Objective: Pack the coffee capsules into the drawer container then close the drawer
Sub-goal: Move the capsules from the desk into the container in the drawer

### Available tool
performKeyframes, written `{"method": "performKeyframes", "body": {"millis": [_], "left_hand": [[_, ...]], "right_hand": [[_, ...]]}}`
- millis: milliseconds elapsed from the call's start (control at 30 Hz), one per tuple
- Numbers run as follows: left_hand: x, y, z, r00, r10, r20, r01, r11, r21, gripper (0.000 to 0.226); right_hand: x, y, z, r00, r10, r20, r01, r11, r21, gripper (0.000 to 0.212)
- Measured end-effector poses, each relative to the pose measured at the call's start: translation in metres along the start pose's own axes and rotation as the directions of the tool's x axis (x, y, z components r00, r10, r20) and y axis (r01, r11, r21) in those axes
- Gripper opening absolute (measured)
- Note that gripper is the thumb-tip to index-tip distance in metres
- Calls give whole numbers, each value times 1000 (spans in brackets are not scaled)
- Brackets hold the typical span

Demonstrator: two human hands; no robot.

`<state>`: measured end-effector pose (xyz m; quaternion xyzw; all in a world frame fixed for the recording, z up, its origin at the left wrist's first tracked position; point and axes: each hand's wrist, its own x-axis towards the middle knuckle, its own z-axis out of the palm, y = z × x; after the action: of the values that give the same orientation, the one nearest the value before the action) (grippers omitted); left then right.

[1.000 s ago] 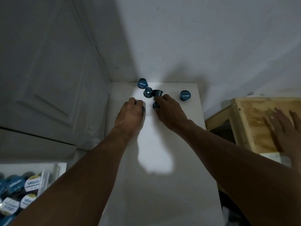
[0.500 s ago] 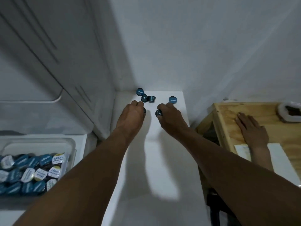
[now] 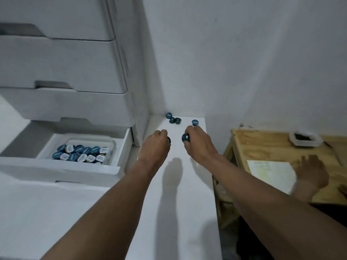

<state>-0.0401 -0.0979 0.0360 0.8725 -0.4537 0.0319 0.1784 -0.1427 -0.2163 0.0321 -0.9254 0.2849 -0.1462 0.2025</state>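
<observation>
Coffee capsules [image 3: 185, 137], one pinched in the curled fingers [image 3: 190, 130] of each hand, sit over the worktop [image 3: 178, 194]; I note the open drawer container [image 3: 112, 145] lies leftward, nearer my left hand [image 3: 155, 146] than my right hand [image 3: 200, 146].

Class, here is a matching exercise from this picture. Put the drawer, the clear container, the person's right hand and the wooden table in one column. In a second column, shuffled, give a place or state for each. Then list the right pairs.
Column A
1. drawer
2. clear container
3. right hand
4. wooden table

Column B
a. fingers grip a blue capsule
b. stands right of the white surface
c. pulled open
d. sits in the drawer, holding the packed capsules

Pairs: 1-c, 2-d, 3-a, 4-b
</observation>
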Motion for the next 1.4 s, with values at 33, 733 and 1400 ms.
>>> {"method": "performKeyframes", "body": {"millis": [33,733,1400], "left_hand": [[-10,0,-4,1000,-18,-12,18,1000,-11,13],[-138,-213,-131,972,-173,-158,140,969,-203,27],[-82,-363,-137,913,-398,-93,355,885,-301,31]], "right_hand": [[-8,-6,-3,1000,-1,3,1,1000,-2,6],[-56,-259,79,993,-101,-53,102,995,20,19],[67,-345,187,997,-71,18,69,993,92,16]]}}
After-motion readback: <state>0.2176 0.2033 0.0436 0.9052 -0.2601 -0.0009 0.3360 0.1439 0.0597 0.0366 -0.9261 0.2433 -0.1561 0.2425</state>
